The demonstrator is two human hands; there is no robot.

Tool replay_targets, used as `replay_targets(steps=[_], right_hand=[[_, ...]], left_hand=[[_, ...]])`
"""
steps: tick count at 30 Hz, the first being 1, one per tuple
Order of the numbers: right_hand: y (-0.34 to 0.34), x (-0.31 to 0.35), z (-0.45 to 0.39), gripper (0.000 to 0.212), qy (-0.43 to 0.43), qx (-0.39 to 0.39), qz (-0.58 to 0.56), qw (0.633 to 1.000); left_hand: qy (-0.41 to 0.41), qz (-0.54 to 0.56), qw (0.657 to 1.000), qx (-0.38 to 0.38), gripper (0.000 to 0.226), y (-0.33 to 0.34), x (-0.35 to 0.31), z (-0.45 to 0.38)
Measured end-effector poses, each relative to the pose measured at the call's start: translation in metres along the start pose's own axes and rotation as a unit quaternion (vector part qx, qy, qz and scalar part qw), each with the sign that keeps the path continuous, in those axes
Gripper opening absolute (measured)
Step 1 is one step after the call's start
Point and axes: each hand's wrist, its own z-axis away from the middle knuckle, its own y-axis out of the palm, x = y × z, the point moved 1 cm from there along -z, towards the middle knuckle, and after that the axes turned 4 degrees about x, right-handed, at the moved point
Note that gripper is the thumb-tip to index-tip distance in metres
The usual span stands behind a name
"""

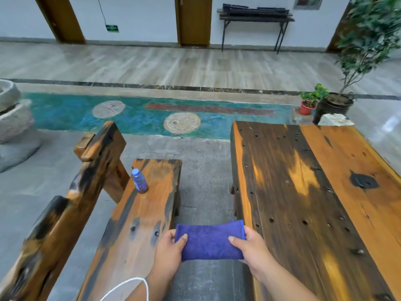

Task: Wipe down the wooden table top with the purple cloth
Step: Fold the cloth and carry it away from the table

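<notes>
The purple cloth (211, 241) is folded into a thick rectangle and is held in the air between the two hands, over the gap of floor between the bench (138, 224) and the wooden table (314, 203); it does not touch the tabletop yet. Its long axis runs from left to right, from one hand to the other. The left hand (171, 246) pinches the left short end, thumb on top and the other fingers hidden under the fabric; the right hand (249, 246) pinches the right short end in the same way. The tabletop lies to the right of the cloth, and its near left edge is just beside the right hand, so I judge the right hand is the nearer one to carry the cloth onto the wood. A small water bottle (140, 181) stands on the bench, well apart from the cloth.
</notes>
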Motion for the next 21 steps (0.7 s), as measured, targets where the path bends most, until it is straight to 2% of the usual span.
replay_targets(steps=[5, 12, 21], right_hand=[[0.004, 0.048, -0.093, 0.028, -0.011, -0.027, 0.011, 0.999], [0.014, 0.125, -0.211, 0.029, -0.006, -0.078, -0.026, 0.997], [-0.034, 0.181, -0.320, 0.030, -0.005, -0.169, -0.117, 0.979]], left_hand=[[-0.026, 0.038, 0.999, 0.023, 0.004, 0.016, -0.038, -0.103], [-0.019, 0.011, 0.996, 0.081, 0.004, 0.046, -0.103, -0.255], [-0.008, -0.063, 0.981, 0.184, 0.004, 0.146, -0.180, -0.403]])
